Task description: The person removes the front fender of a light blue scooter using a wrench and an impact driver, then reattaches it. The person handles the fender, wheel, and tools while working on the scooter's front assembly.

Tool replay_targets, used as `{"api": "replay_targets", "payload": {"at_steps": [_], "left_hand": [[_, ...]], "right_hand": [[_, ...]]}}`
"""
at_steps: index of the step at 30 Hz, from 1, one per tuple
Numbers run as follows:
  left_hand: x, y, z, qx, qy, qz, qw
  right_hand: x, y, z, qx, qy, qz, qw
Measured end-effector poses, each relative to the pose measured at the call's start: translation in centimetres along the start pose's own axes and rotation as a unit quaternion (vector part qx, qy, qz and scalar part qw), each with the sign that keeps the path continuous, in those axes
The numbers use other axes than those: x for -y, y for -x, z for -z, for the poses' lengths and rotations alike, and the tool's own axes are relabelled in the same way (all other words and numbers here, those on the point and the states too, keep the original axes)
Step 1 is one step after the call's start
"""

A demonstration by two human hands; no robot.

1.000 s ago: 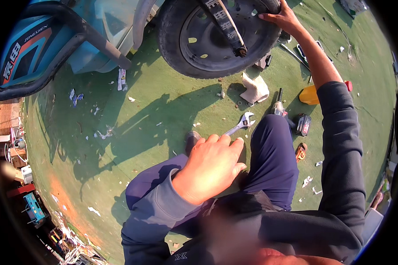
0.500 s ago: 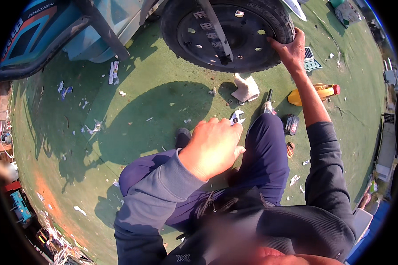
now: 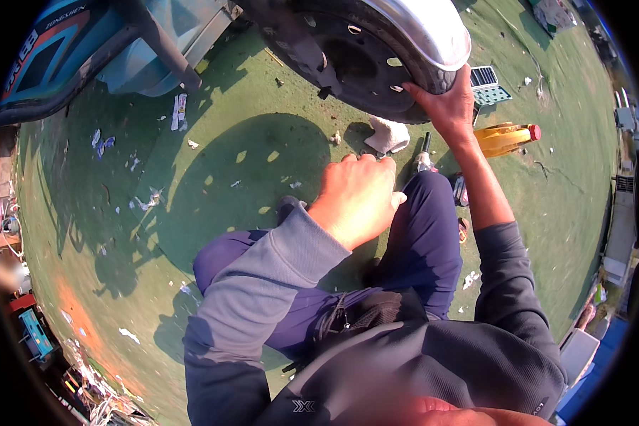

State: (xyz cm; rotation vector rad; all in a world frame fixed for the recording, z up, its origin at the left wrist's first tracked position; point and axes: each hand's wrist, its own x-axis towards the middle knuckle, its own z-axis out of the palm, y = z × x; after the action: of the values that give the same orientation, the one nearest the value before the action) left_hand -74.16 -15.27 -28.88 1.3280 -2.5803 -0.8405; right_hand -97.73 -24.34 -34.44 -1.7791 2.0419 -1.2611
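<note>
A black tyred wheel (image 3: 348, 60) with a dark, holed disc stands at the top, under a shiny silver mudguard (image 3: 440, 35). My right hand (image 3: 447, 106) grips its near right edge, the thumb on the side facing me and the fingers mostly hidden behind the tyre. My left hand (image 3: 358, 195) hangs over the ground between my knees, back upward and fingers curled under. Whatever those fingers hold, if anything, is out of sight beneath the hand. Beyond it lie a whitish cloth (image 3: 388, 135) and a tool with a dark shaft (image 3: 425, 145).
A yellow bottle with a red cap (image 3: 508, 138) lies right of my right wrist, near an open green case (image 3: 491, 94). Teal bodywork with a dark tubular frame (image 3: 149, 42) fills the upper left. Paper scraps (image 3: 149, 201) litter the green ground.
The wheel has turned, bringing more of the mudguard into view, and my right hand has moved left with it. My left hand has shifted up and right; the adjustable wrench beyond it no longer shows.
</note>
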Motion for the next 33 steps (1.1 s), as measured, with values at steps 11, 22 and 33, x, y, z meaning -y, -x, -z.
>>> {"api": "replay_targets", "payload": {"at_steps": [11,22,33], "left_hand": [[-2.0,2.0,2.2,-0.073,0.043,0.089,0.992],[3.9,1.0,5.2,-0.229,0.115,0.222,0.941],[8.2,-1.8,7.2,-0.381,0.338,0.071,0.858]], "right_hand": [[0.1,4.0,-0.6,0.016,-0.022,0.070,0.997],[0.4,3.9,-0.5,0.014,-0.025,0.107,0.994],[0.7,4.8,-1.3,-0.011,-0.014,0.114,0.993]]}}
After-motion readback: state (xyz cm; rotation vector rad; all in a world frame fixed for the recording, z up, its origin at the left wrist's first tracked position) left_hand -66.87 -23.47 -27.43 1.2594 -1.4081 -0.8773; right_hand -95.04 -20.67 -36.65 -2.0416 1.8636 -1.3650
